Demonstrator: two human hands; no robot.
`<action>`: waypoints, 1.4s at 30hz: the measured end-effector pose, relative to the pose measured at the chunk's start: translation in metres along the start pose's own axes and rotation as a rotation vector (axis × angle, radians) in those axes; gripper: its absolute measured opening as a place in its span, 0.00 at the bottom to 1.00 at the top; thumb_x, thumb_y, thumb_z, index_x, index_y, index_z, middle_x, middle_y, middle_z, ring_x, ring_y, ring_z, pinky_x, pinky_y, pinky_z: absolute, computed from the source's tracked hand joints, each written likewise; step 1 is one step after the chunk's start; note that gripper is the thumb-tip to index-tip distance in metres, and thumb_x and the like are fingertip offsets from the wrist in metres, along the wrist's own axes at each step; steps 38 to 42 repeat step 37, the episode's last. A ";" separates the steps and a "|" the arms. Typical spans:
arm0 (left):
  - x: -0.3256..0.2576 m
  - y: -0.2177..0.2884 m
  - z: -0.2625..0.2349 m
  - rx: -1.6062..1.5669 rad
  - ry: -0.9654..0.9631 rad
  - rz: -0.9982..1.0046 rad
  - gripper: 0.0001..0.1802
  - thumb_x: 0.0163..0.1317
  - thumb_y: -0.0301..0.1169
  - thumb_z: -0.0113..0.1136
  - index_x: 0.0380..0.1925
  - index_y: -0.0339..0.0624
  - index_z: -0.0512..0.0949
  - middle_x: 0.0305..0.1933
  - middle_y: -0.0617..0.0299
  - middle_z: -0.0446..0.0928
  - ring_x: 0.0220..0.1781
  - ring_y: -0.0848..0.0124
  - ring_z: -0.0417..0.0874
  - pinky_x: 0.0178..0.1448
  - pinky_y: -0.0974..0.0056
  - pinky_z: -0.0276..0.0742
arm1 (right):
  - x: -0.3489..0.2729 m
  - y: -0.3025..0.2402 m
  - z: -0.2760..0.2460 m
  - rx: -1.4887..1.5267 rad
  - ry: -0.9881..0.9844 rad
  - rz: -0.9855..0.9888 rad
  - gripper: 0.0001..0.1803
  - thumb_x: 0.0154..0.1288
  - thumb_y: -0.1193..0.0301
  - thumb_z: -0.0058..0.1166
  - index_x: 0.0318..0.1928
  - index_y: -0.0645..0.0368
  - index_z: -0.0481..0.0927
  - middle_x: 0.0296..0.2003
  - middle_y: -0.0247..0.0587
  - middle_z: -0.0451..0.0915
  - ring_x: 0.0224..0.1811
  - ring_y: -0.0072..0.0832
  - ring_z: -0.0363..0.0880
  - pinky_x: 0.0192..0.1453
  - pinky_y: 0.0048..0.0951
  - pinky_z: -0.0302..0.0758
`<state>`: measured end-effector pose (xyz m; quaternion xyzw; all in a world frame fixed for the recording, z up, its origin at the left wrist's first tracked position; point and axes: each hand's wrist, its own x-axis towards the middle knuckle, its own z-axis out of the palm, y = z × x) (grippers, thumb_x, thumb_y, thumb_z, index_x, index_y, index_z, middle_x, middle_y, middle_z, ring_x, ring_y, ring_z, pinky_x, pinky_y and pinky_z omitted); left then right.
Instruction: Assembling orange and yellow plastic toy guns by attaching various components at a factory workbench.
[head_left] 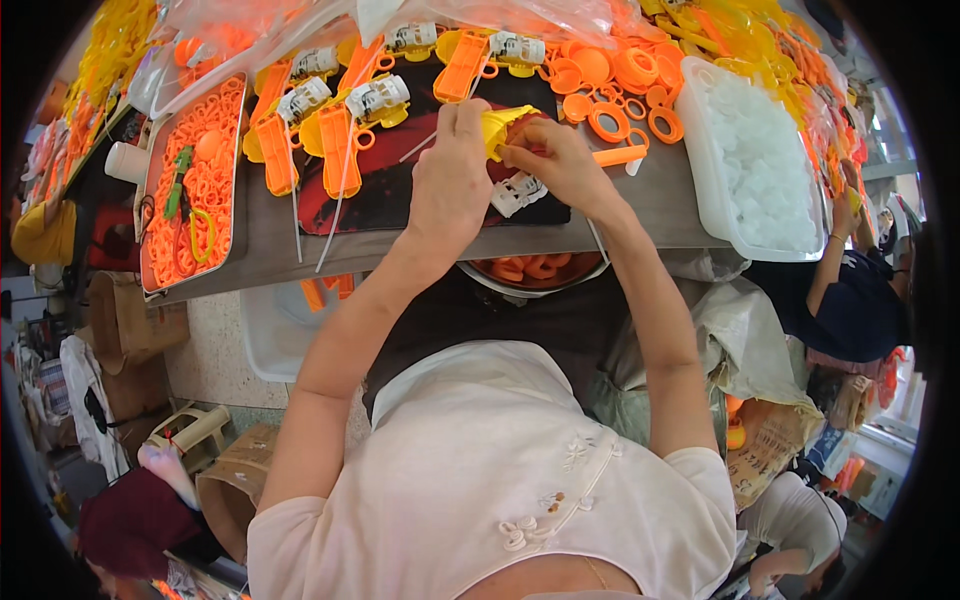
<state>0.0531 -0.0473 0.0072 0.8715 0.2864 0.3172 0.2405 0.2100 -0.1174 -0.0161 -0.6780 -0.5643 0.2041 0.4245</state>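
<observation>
Above the dark red and black mat (pixel 385 170), my left hand (pixel 448 190) is closed on one side of a yellow plastic toy part (pixel 505 125). My right hand (pixel 560 165) pinches the same part from the right, its fingertips partly covering it. Just below the hands is a white printed cylinder (pixel 518 194); whether it joins the yellow part is hidden. Left of my hands, toy assemblies lie on the table, among them an orange and yellow toy gun (pixel 340 150) with a printed cylinder (pixel 377 96) and a thin white stick.
An orange-ring tray (pixel 240 170) at left also holds green-handled pliers (pixel 180 180). Right of my hands lie loose orange rings (pixel 608 122) and a white tub (pixel 705 190) of translucent pieces. A bowl of orange parts (pixel 530 268) sits below the table edge. Other people work at both sides.
</observation>
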 end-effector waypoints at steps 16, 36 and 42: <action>-0.012 -0.036 0.017 0.249 0.268 0.089 0.13 0.62 0.29 0.60 0.47 0.43 0.76 0.39 0.60 0.78 0.46 0.63 0.77 0.58 0.55 0.62 | 0.036 -0.019 -0.003 -0.427 -0.164 0.108 0.14 0.60 0.63 0.65 0.31 0.65 0.82 0.22 0.37 0.81 0.25 0.23 0.78 0.31 0.28 0.71; 0.017 -0.032 0.029 0.150 -0.023 -0.046 0.08 0.53 0.37 0.64 0.25 0.44 0.81 0.30 0.63 0.81 0.43 0.61 0.76 0.59 0.52 0.57 | -0.052 0.007 -0.103 -0.557 0.038 0.186 0.18 0.55 0.73 0.64 0.48 0.57 0.78 0.57 0.41 0.74 0.65 0.33 0.67 0.71 0.41 0.56; 0.014 -0.035 0.028 0.195 0.033 0.001 0.08 0.51 0.37 0.65 0.25 0.45 0.82 0.30 0.61 0.81 0.46 0.62 0.76 0.59 0.52 0.60 | -0.056 0.005 -0.107 -0.323 -0.028 0.282 0.17 0.56 0.74 0.64 0.47 0.57 0.78 0.57 0.45 0.74 0.66 0.30 0.66 0.73 0.42 0.54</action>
